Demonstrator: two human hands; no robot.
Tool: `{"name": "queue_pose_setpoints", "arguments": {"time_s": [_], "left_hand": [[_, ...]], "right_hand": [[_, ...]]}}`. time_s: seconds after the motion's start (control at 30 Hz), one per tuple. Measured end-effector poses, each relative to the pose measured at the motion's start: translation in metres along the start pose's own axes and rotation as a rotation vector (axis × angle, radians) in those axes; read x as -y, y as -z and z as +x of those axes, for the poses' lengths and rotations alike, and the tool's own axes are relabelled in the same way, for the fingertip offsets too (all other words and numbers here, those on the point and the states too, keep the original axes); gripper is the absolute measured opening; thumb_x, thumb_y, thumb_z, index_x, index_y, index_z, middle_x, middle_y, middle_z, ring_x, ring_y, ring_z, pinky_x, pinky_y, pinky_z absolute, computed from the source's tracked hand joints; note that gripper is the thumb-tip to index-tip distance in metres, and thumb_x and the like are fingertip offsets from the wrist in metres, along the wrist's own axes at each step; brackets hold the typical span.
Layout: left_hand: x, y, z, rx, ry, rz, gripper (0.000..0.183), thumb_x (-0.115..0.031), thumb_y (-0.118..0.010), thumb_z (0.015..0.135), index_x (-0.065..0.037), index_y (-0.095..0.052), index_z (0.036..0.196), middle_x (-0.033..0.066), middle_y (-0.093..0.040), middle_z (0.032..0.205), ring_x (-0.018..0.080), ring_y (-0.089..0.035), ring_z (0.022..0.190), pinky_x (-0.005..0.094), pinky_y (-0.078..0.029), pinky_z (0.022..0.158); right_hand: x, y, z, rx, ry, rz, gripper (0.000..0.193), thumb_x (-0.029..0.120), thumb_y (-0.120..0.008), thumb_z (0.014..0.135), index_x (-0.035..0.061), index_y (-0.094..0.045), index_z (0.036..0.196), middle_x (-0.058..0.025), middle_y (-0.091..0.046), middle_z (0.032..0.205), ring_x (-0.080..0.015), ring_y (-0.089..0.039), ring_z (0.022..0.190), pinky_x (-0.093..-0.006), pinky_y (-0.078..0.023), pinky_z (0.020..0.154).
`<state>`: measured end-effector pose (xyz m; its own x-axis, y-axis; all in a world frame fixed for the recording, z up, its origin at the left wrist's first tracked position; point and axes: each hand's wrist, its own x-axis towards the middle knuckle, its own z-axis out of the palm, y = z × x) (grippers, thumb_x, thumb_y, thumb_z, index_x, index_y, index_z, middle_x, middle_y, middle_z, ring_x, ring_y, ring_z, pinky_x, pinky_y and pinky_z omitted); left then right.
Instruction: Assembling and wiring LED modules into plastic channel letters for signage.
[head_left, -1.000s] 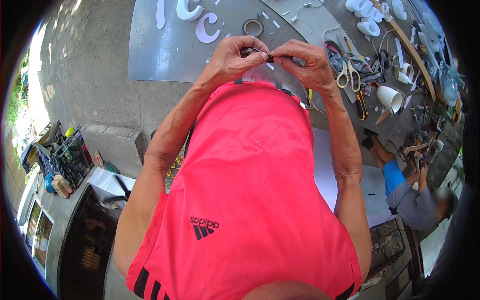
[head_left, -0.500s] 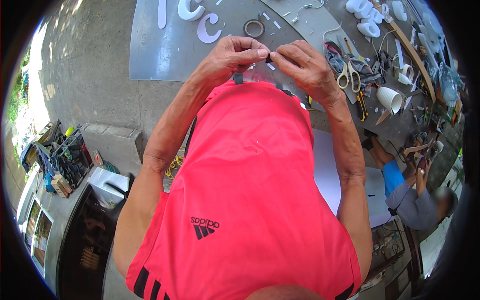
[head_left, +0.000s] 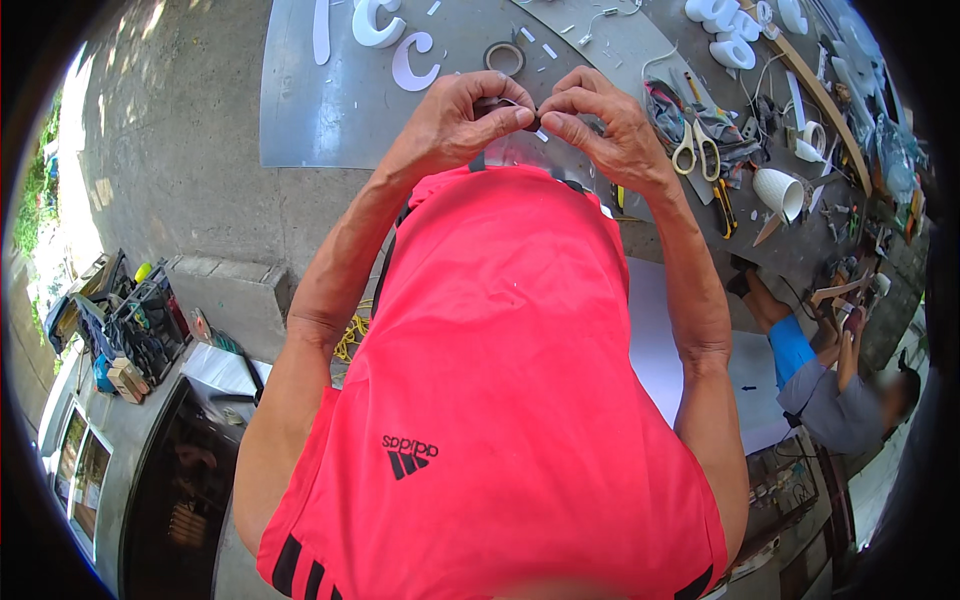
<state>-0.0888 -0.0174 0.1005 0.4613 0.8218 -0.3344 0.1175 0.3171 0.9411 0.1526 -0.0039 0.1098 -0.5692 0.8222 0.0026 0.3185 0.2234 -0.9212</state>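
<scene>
Both of my hands meet above the table's near edge, fingertips almost touching. My left hand (head_left: 468,118) is closed in a pinch with its fingers curled. Opposite it, my right hand (head_left: 610,130) pinches with thumb and forefinger. Between the fingertips is a small dark piece (head_left: 536,120), mostly covered, its kind too small to make out. Just beyond the hands lies a roll of tape (head_left: 504,58) on its side. White curved letter shapes (head_left: 415,62) rest on the clear sheet (head_left: 310,120) farther left.
Right of my hands lie scissors (head_left: 697,150), a yellow-black utility knife (head_left: 725,208), a white textured cup-like piece (head_left: 778,192) and a long wooden strip (head_left: 830,110). Several white letter forms (head_left: 725,30) sit at the back right. Another person (head_left: 830,390) in grey and blue is at far right.
My hands stay together, but the fingers have shifted slightly around the dark piece, and less of it shows. The view has moved a little. The other person's head and arms have moved slightly.
</scene>
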Motion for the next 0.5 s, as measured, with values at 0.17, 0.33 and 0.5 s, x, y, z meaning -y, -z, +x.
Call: {"name": "queue_pose_setpoints", "arguments": {"time_s": [0.17,0.33,0.5], "left_hand": [[0.002,-0.005,0.0,-0.011,-0.056,0.111,0.019,-0.018,-0.071,0.098,0.0,-0.071,0.106,0.0018,-0.072,0.092,0.0068,-0.064,0.085,0.023,-0.052,0.077],[-0.002,-0.008,0.002,0.021,0.009,0.039,0.021,-0.02,-0.069,0.099,0.0,-0.072,0.103,0.0002,-0.069,0.087,0.0054,-0.058,0.077,0.0231,-0.048,0.068],[-0.007,-0.004,0.0,-0.032,0.202,-0.185,0.02,-0.02,-0.072,0.095,-0.001,-0.073,0.101,-0.0047,-0.059,0.075,0.0022,-0.044,0.064,0.0214,-0.034,0.056]], "right_hand": [[-0.003,-0.002,0.001,0.017,0.074,-0.119,0.018,0.021,-0.074,0.092,0.0041,-0.071,0.093,-0.0072,-0.06,0.091,-0.0242,-0.058,0.089,-0.0372,-0.047,0.078],[-0.004,-0.006,-0.002,-0.019,0.2,-0.28,0.015,0.017,-0.073,0.091,0.0049,-0.068,0.097,-0.0082,-0.059,0.091,-0.0257,-0.058,0.09,-0.0391,-0.047,0.079],[-0.001,-0.002,-0.007,-0.073,0.067,-0.078,0.017,0.008,-0.071,0.089,0.005,-0.067,0.106,-0.0078,-0.065,0.102,-0.027,-0.061,0.099,-0.0373,-0.049,0.086]]}}
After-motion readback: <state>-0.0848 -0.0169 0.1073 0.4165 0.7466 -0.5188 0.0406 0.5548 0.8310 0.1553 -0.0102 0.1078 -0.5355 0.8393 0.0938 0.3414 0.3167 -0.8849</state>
